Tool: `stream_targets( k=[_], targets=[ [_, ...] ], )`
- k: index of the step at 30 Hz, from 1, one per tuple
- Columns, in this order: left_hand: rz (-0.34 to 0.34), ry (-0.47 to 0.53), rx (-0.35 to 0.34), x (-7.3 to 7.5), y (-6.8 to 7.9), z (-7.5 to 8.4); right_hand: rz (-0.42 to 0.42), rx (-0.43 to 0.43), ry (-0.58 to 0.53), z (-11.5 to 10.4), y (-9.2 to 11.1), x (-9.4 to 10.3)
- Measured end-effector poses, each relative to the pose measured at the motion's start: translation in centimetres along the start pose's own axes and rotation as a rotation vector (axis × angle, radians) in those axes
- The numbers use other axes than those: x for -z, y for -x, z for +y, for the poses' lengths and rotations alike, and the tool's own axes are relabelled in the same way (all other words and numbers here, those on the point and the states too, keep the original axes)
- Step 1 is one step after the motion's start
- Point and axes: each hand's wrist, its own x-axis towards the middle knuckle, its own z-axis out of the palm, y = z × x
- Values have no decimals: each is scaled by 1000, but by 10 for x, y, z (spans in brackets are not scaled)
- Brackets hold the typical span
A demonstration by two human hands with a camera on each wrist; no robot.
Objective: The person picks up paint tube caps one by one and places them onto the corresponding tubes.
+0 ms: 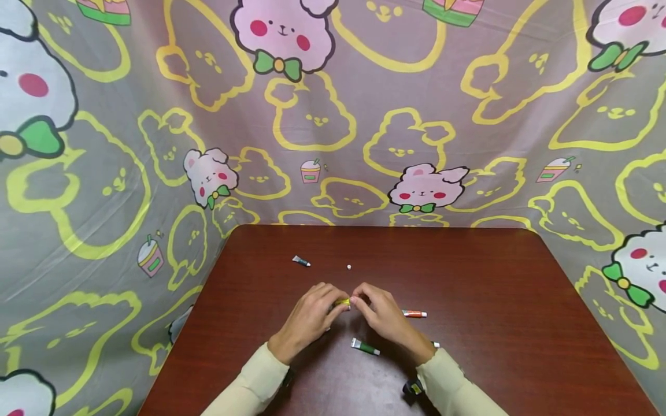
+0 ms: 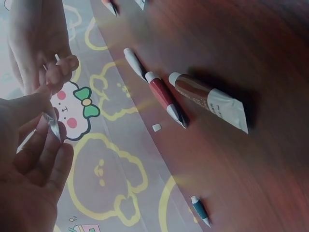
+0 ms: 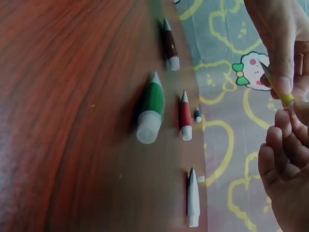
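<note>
A small yellow paint tube (image 1: 341,301) is held above the table between my two hands. My left hand (image 1: 312,312) pinches its body between thumb and fingers, with the flat silvery tail (image 2: 52,126) showing in the left wrist view. At the tube's other end, the thumb and fingertips of my right hand (image 1: 384,316) pinch the tip, which they mostly cover. Below the hands lies a green paint tube (image 1: 366,346). An orange-red paint tube (image 1: 414,314) lies beside my right hand, partly hidden by it.
Farther back on the brown table (image 1: 468,271) lie a dark teal paint tube (image 1: 301,261) and a loose white cap (image 1: 349,267). The left wrist view also shows a brown tube (image 2: 193,92), a red tube (image 2: 164,96) and a white one (image 2: 134,63). A patterned curtain (image 1: 322,133) hangs behind.
</note>
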Motion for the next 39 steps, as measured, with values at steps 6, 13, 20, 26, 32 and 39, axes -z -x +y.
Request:
stream_targets(
  k=[6,13,20,26,32,39],
  targets=[
    [-4,-5,14,0,0,-1,27,48,69,-1,-4,-3],
    [9,-55,-1,-3,2,-5,14,-56,66,-3,-8,-6],
    [-14,-74,31,-7,8,-14,6,-254,58,-2,-14,-7],
    [-58,-87,82,-8,16,-25,16,-285,71,9,-19,-4],
    [-60,-123,107,-10,25,-40,1,-329,80,20,-28,2],
    [-104,-151,175,-16,39,-58,-7,-318,140,31,-36,4]
  ],
)
